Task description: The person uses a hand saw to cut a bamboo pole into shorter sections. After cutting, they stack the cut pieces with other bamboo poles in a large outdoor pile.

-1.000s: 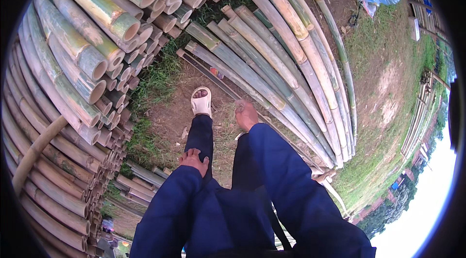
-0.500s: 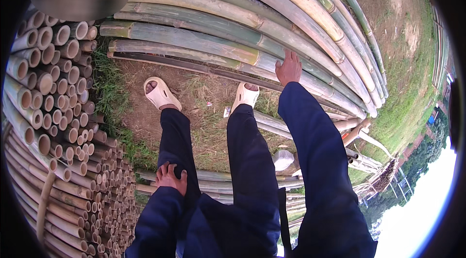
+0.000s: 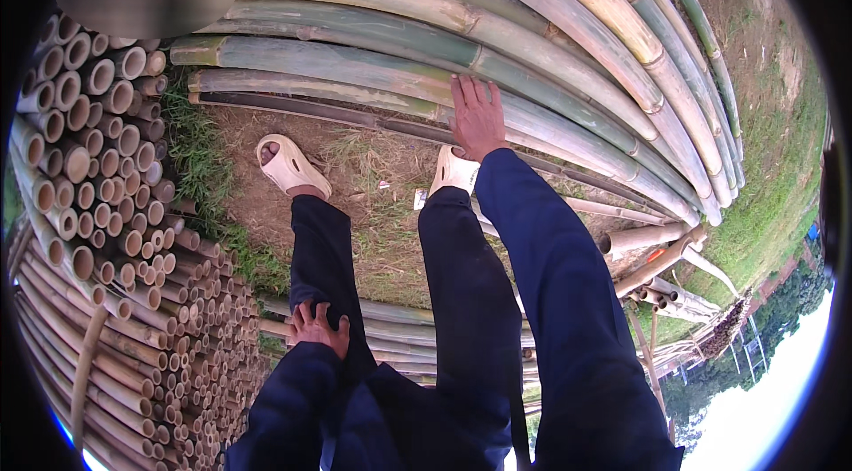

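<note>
My right hand point(image 3: 478, 119) lies palm down with its fingers stretched out over the near poles of a row of bamboo. Under its fingers runs a thick greenish bamboo pole point(image 3: 319, 61); beside that, closer to me, are a thinner pole point(image 3: 311, 87) and a dark split length of bamboo point(image 3: 328, 113). My left hand point(image 3: 318, 329) rests on my left trouser leg point(image 3: 319, 258), fingers spread, holding nothing. Both sleeves are dark blue.
On the left rises a tall stack of cut bamboo point(image 3: 115, 169), open ends facing me. My feet, in cream clogs point(image 3: 291, 168), stand on dirt and grass. More poles point(image 3: 399, 329) lie under and behind my legs. Bamboo supports point(image 3: 666, 258) stand at right.
My right hand has slid left along the poles, and its arm has swung inward. The view has shifted slightly. My left hand stays on my leg.
</note>
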{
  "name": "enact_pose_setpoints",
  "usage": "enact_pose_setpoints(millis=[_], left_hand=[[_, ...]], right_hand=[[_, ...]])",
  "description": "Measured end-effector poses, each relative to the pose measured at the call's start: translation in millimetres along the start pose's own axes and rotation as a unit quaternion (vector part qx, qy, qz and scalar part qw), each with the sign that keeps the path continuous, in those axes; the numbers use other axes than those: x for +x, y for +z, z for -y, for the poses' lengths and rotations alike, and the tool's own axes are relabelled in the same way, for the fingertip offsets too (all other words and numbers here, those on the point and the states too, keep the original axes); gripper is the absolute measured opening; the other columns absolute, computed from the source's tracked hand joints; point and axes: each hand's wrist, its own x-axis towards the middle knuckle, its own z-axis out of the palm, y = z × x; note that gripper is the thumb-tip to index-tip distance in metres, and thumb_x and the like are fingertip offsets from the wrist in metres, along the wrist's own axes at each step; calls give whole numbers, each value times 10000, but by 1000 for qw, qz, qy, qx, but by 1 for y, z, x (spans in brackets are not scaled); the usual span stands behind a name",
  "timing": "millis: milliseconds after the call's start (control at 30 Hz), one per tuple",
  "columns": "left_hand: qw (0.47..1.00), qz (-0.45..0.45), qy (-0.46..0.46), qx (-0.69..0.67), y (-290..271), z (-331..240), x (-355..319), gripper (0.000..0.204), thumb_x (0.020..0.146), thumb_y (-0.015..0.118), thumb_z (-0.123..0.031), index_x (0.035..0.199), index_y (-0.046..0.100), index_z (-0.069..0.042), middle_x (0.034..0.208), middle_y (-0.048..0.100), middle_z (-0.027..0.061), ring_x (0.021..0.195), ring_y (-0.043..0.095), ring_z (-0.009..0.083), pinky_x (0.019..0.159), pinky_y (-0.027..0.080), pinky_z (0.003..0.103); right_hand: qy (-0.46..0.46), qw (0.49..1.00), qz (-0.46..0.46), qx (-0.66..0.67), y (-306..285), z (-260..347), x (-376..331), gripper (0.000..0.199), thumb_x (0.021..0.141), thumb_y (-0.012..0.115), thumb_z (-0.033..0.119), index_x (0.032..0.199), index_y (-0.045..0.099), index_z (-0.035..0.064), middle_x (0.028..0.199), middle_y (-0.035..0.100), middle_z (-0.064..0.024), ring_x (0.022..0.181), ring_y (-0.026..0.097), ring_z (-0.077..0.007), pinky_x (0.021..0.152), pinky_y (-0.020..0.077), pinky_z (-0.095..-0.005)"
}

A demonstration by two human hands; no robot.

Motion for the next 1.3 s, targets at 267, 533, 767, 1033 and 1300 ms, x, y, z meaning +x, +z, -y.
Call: enact_pose_setpoints(millis=[267, 533, 767, 1033, 1300], left_hand=[[1000, -2, -7, -25, -3, -1, -2, 560, 848, 670, -430, 1311, 592, -125, 1468, 415, 162, 1416, 331, 402, 1168, 257, 565], [998, 1, -13, -68, -4, 10, -4, 594, 877, 628, -485, 1366, 572, -153, 1487, 416, 151, 1450, 299, 401, 1168, 256, 565], [994, -18, 2, -104, -19, 28, -14, 613, 906, 590, -514, 1400, 535, -155, 1484, 422, 132, 1442, 309, 379, 1170, 252, 538], [985, 37, 45, -162, -61, 64, 0, 684, 927, 536, -529, 1446, 484, -86, 1499, 414, 153, 1442, 310, 386, 1167, 234, 564], [977, 33, 66, -202, -76, 104, 4, 681, 933, 534, -526, 1439, 488, -72, 1504, 426, 143, 1441, 329, 378, 1170, 226, 552]], right_hand=[[42, 999, 1, -28, 20, 5, 42, 420, 799, 674, 139, 1190, 543, 54, 1098, 531, -121, 1084, 544, -287, 954, 428, -416], [19, 998, 51, 34, -36, 19, 17, 675, 573, 863, 195, 1142, 523, 67, 1103, 490, -142, 1074, 526, -340, 964, 424, -450], [-30, 988, 118, 97, -157, 40, -62, 744, 551, 840, 248, 1194, 540, 25, 1087, 474, -166, 1084, 499, -378, 963, 411, -467], [-52, 992, 67, 93, -286, 45, -99, 776, 535, 863, 205, 1217, 533, 40, 1065, 521, -159, 1008, 546, -375, 937, 420, -509], [-60, 993, -34, 95, -375, 214, 74, 731, 548, 862, 235, 1162, 521, 31, 1070, 532, -190, 995, 563, -427, 841, 471, -500]])
